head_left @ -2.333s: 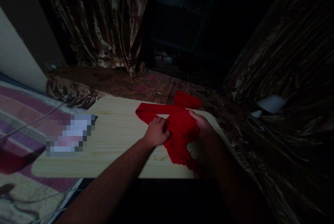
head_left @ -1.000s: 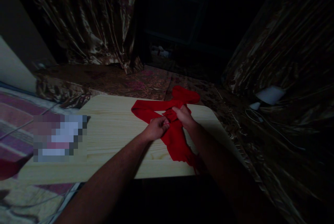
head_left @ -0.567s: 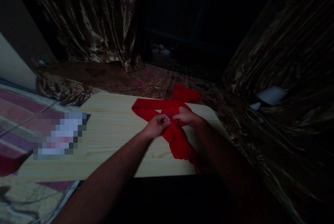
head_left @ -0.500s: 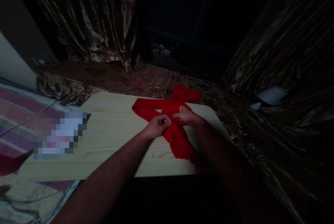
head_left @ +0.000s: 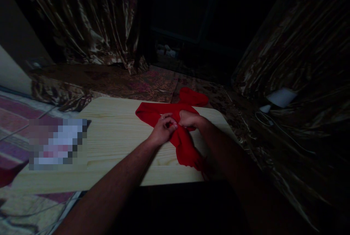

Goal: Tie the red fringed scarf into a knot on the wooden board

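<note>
A long red scarf lies in a loop with crossing ends on the pale wooden table. One end hangs toward the near edge and looks fringed; the far part reaches past the table's back edge. My left hand pinches the scarf where its lengths cross, thumb and forefinger together. Close beside it on the right, my right hand is closed on the same cloth, its fingers curled. The fold between the two hands is partly hidden by them.
On the table's left lies a blurred-out flat item. A small white lamp with a cord stands at the right on dark patterned cloth. Heavy curtains hang behind, and a striped rug is at the left.
My right hand has shifted slightly left and curled tighter, closer to my left hand at the scarf's crossing. The whole view has moved a little.
</note>
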Demonstrator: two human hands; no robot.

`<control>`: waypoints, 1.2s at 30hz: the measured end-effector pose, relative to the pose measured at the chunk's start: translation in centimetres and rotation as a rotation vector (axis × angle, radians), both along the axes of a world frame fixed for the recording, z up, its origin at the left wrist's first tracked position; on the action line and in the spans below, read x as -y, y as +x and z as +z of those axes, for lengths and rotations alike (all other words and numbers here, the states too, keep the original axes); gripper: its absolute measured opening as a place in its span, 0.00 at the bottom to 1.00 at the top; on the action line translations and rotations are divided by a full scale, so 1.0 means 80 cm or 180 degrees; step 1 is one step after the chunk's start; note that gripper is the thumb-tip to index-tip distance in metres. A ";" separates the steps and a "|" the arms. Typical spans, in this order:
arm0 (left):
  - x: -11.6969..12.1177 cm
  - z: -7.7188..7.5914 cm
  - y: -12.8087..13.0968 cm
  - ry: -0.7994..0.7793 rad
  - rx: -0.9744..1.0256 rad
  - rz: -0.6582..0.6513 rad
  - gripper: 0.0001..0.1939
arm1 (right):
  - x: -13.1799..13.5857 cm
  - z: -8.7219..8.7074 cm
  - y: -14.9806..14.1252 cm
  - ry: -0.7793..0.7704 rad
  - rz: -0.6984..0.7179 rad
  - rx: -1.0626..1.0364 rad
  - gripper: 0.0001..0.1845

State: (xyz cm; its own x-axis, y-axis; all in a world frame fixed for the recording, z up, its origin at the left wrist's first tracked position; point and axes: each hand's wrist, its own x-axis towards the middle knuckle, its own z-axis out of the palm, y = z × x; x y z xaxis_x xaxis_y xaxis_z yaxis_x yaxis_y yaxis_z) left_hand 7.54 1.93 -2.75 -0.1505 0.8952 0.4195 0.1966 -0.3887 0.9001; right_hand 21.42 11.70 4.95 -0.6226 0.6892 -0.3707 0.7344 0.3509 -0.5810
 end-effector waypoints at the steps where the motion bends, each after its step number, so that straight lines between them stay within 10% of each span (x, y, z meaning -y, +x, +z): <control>1: 0.000 0.000 0.000 -0.0005 0.0015 0.0009 0.05 | 0.000 -0.002 0.001 -0.0118 -0.0044 -0.0150 0.09; 9: 0.002 0.000 0.003 -0.0095 0.0072 -0.0138 0.07 | -0.005 -0.022 0.038 -0.1077 0.0050 -0.0510 0.18; 13: 0.003 -0.002 0.004 -0.0402 0.0084 -0.0143 0.09 | 0.007 -0.016 0.025 -0.0255 -0.0228 0.0021 0.15; 18: 0.005 0.003 0.004 -0.0694 0.0542 -0.0153 0.14 | 0.077 0.010 0.036 0.2138 -0.1084 -0.0229 0.09; 26: 0.005 0.001 0.003 -0.0876 0.0866 -0.0241 0.18 | 0.245 -0.048 0.075 0.2363 -0.0058 -0.0166 0.23; 36: 0.008 0.002 0.000 -0.1030 0.0970 -0.0169 0.18 | 0.225 -0.057 0.038 0.2591 -0.0183 0.0490 0.22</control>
State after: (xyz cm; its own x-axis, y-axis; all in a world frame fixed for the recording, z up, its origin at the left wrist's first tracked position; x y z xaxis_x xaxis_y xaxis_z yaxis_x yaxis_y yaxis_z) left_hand 7.52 1.28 -2.59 -0.1740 0.9829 0.0600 -0.1091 -0.0798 0.9908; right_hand 24.42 -6.27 0.36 -0.5612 0.8080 0.1795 0.8146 0.5776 -0.0534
